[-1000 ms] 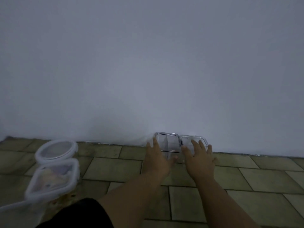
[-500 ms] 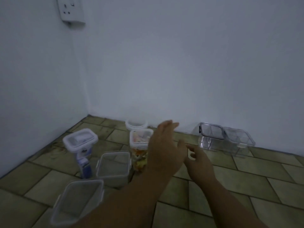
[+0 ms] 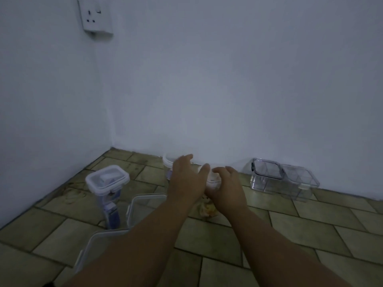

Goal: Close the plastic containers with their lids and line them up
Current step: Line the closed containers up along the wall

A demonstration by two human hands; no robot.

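On the floor (image 3: 290,230), near left: two lidless containers, nearer tub (image 3: 95,251) and farther tub (image 3: 145,206), then one tall lidded container (image 3: 107,179). The food container (image 3: 211,181) stands between the straight left hand (image 3: 186,179) fingers and the curled right hand (image 3: 228,183) fingers gripping its rim. Far right: two lidded boxes, dark-rimmed box (image 3: 266,175) touching pale box (image 3: 298,181).

Olive floor tiles (image 3: 310,230); white wall (image 3: 228,79); clear containers (image 3: 267,179).

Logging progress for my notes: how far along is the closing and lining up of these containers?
Done: the dark-rimmed box and its clear neighbour stand lidded at the wall; the tall container is lidded too. In hand: the right hand curls on the food container, left hand beside. Left: the open box and the nearer open box, then lining up.
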